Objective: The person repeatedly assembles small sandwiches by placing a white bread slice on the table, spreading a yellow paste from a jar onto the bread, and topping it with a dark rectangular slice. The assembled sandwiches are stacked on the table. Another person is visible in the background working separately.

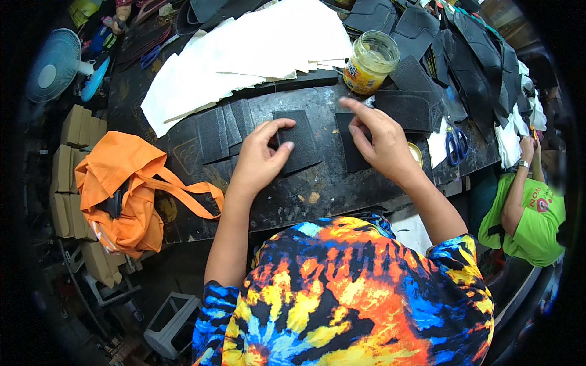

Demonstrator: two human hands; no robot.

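Note:
A black rectangular piece of textured sheet material (304,146) lies on the dark worktable (268,210) before me. At its left edge is my left hand (259,155), with thumb and forefinger curved and apart over it. My right hand (383,139) hovers over or touches a second black piece (349,149), which it partly covers. Its forefinger is stretched out to the upper left and its other fingers are bent. More black pieces (213,134) overlap to the left of my left hand. Beyond my right hand rests a stack of black pieces (403,111).
An open glass jar (370,64) with a yellow label stands beyond my right hand. Blue-handled scissors (456,146) and a round gold lid (415,152) lie to the right. White sheets (256,46) cover the far side. An orange bag (125,183) sits left; a person in green (531,213) works at right.

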